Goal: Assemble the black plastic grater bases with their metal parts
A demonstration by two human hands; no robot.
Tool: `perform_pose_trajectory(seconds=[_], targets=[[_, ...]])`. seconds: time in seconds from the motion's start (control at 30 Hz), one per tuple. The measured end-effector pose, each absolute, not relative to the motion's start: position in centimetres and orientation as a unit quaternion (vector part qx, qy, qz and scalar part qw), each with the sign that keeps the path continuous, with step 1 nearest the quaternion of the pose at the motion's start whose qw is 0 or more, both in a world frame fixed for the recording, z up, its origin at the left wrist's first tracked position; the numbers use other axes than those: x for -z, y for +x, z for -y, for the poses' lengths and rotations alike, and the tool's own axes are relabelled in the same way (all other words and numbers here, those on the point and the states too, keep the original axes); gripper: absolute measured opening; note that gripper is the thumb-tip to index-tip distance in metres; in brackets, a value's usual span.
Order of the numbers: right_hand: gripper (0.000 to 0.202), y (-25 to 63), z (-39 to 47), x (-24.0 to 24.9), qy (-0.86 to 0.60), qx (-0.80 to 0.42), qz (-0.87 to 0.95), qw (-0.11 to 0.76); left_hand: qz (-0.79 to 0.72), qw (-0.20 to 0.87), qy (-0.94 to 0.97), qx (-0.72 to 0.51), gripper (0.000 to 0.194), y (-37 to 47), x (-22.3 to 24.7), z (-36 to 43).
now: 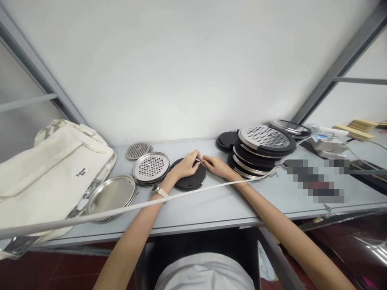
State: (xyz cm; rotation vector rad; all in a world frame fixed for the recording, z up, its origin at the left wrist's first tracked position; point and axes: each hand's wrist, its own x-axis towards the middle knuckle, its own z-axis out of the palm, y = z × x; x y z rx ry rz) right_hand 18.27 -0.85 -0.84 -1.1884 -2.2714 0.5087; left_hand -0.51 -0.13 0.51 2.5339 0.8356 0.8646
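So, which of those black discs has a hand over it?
The black disc under the left hand, between the low grater pile and the tall stack. The black discs beside that stack have no hand over them.

One head-worn view, forward and down from above onto the nearby table (208, 207).

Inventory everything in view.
Bags: uncounted, cream, far left
Plain discs: stack, silver, left front
Perforated discs: stack, silver, beyond those
Small discs: uncounted, silver, rear left
Dark disc: one, black, centre
Tall stack: one, black/silver, right
Side discs: uncounted, black, beside it
Far stack: one, black/silver, behind
Equipment: uncounted, whitish, right
Flat pieces: several, yellowish, right
Pixelated patch: unreadable, right
Cord: one, white, foreground
Table: one, grey, beneath
Wall: one, white, behind
Watch: one, pale strap, left wrist
Left hand: one, bare, over dark disc
Right hand: one, bare, beside left
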Motion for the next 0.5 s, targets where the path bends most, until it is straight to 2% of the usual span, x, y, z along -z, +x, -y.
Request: perform_pose_trajectory(seconds=[0.5], targets=[[0.028, 17.94, 1.31, 0.54, -0.474, -0.147, 0.836, 0.235, -0.294, 0.173, 0.89, -0.304, 0.017, -0.47, -0.54, 0.16]])
